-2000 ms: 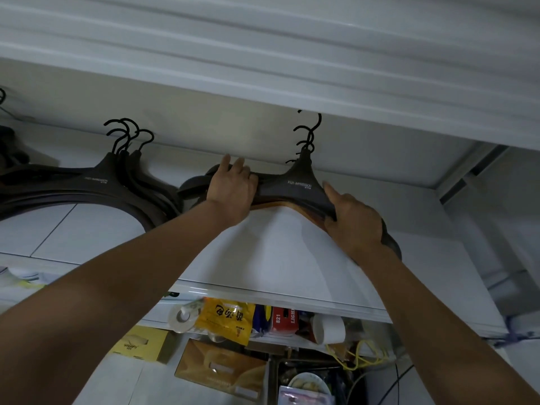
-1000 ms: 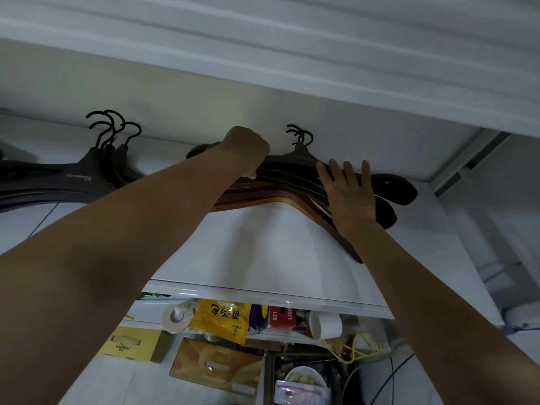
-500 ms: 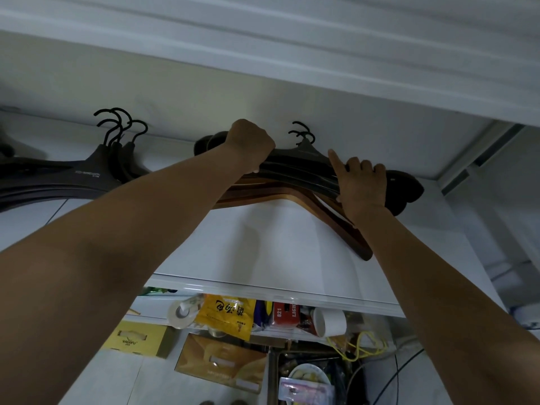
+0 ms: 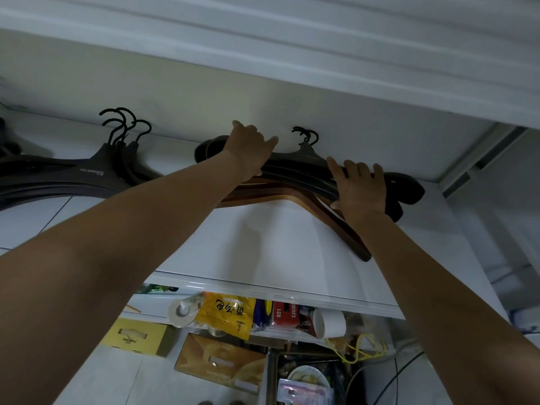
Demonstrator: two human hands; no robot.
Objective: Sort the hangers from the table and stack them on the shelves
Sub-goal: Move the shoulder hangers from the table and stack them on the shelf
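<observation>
A stack of hangers lies on the white upper shelf (image 4: 263,247): dark hangers (image 4: 295,168) on top, brown wooden hangers (image 4: 292,201) beneath, their hooks (image 4: 305,135) pointing at the back wall. My left hand (image 4: 248,150) rests on the stack's left arm with the thumb spread to the right. My right hand (image 4: 359,188) lies flat on the right arm, fingers straight across the dark hangers and thumb at the near edge. A second stack of dark hangers (image 4: 73,176) lies further left on the same shelf.
The shelf above hangs low over the hangers. On the lower shelf sit a tape roll (image 4: 181,312), a yellow bag (image 4: 225,314), a red box (image 4: 285,312) and a white cup (image 4: 330,323). Below are cardboard boxes (image 4: 219,363) and yellow cable (image 4: 356,349).
My left hand has gone from a fist on the stack to a looser hold with the thumb out. My right hand's fingers have straightened flat. The stack has barely shifted.
</observation>
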